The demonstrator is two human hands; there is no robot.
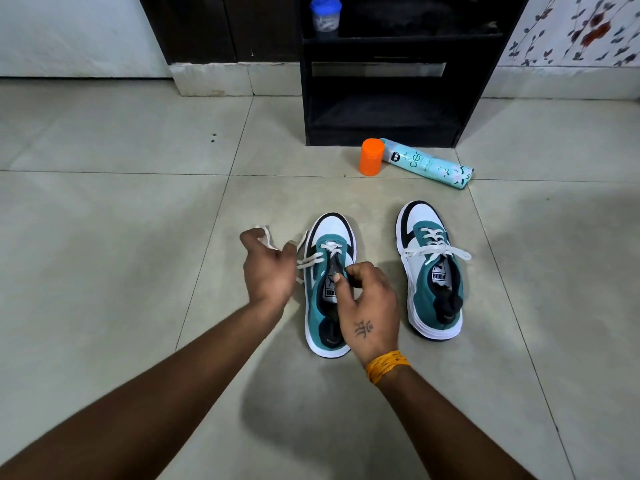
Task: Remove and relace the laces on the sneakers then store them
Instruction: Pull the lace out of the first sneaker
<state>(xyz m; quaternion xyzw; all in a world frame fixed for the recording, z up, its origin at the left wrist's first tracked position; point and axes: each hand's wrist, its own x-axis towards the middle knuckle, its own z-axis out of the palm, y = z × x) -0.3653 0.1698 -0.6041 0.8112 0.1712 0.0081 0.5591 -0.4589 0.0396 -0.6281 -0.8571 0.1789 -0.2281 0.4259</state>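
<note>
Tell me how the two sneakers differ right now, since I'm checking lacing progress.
The left sneaker has lace only through its front eyelets, loose ends trailing to the left hand; the right sneaker is laced further up, ends lying free. The right hand pinches at the left sneaker's tongue; nobody touches the right sneaker. Both are teal, white and black, toes pointing away.

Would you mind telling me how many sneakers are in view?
2: the left sneaker lies under both hands, partly unlaced; the right sneaker stands beside it, laced. None seem hidden.
</note>
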